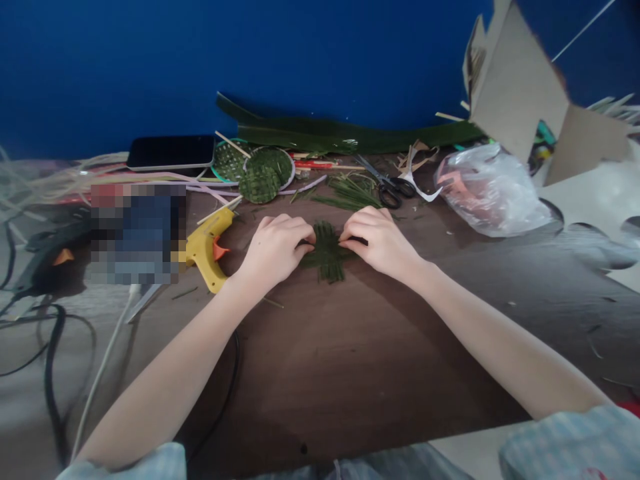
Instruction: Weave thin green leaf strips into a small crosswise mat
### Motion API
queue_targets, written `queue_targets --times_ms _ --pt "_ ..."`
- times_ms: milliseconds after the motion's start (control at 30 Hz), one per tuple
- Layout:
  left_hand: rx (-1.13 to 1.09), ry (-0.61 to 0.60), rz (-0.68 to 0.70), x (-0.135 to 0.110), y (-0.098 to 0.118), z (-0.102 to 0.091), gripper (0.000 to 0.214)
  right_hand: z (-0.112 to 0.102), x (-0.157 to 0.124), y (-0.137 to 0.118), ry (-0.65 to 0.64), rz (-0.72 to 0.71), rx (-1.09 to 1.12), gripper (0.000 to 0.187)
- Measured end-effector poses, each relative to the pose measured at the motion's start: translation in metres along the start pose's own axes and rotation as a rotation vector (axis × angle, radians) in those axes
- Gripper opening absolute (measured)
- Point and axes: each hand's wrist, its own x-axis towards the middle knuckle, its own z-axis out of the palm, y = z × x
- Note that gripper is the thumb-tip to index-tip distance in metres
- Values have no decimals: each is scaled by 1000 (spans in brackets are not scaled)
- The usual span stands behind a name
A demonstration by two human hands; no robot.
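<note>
A small woven piece of green leaf strips (329,253) lies on the brown table between my hands, its loose strip ends sticking out. My left hand (281,248) pinches its left side with thumb and forefinger. On the right side, my right hand (376,240) pinches the strips in the same way. Just beyond my right hand is a loose bundle of cut green strips (350,192), with black-handled scissors (387,185) beside it. A yellow glue gun (209,250) with an orange trigger rests left of my left hand.
Round woven leaf pieces (260,177) sit behind my hands, near a dark phone (171,153). Long green leaves (320,133) run along the blue wall. To the right are a clear plastic bag (493,190) and a cardboard box (520,87). Cables (55,373) trail at the left.
</note>
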Motion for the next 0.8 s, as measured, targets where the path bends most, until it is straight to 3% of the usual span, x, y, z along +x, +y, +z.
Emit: queue_targets --times_ms 800 --pt "14 17 -4 -1 -1 1 2 0 1 1 -8 24 12 12"
